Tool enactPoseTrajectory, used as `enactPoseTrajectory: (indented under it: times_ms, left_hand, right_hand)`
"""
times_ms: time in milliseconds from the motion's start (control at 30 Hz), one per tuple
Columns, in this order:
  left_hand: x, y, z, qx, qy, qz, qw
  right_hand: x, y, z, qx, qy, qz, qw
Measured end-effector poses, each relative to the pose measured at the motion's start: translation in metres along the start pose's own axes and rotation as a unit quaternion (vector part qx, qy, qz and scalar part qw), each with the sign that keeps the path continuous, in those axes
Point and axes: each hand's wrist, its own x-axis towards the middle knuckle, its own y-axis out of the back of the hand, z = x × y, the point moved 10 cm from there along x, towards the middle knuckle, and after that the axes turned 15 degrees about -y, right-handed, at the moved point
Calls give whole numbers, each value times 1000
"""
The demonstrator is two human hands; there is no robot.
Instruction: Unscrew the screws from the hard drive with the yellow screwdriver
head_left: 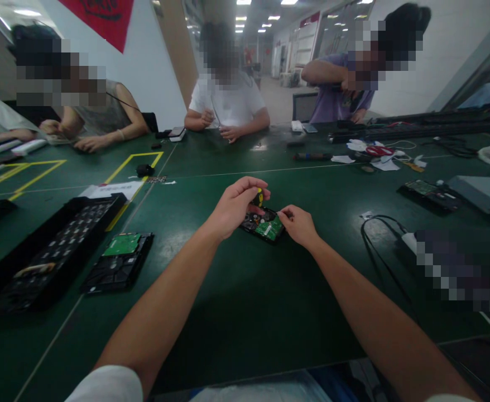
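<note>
In front of me on the green table lies a hard drive (270, 228), its green circuit board facing up. My left hand (239, 204) is closed round the yellow and black handle of a screwdriver (259, 196) above the drive's far part; the tip is hidden behind the fingers. With finger and thumb, my right hand (301, 224) pinches the right edge of the drive. A second hard drive (117, 262), also with a green board, rests to the left, apart from both hands.
A long black tray (61, 240) stands at the left. Another hard drive (429, 195) and a grey box (481, 192) sit at the right, near a dark cable (379, 262). Scraps of paper (383, 162) and tools lie farther back. Several people sit across the table.
</note>
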Motion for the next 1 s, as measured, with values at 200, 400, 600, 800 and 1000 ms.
enactPoseTrajectory:
  times_ms: [200,400,600,800,1000]
  left_hand:
    - [-1,-5,0,12,-4,-13,1000]
    - [-1,1,1,107,-12,-22,994]
    - [0,14,6,154,-22,10,988]
    - [0,4,6,124,-17,-23,992]
    - [-2,-5,2,51,10,-28,998]
  right_hand:
    - [-1,1,-2,-2,0,-3,1000]
    - [-2,1,-3,2,0,0,1000]
    - [-2,0,-3,-5,5,-8,1000]
    - [0,-1,0,4,-1,-5,1000]
    - [1,-1,1,2,2,-2,1000]
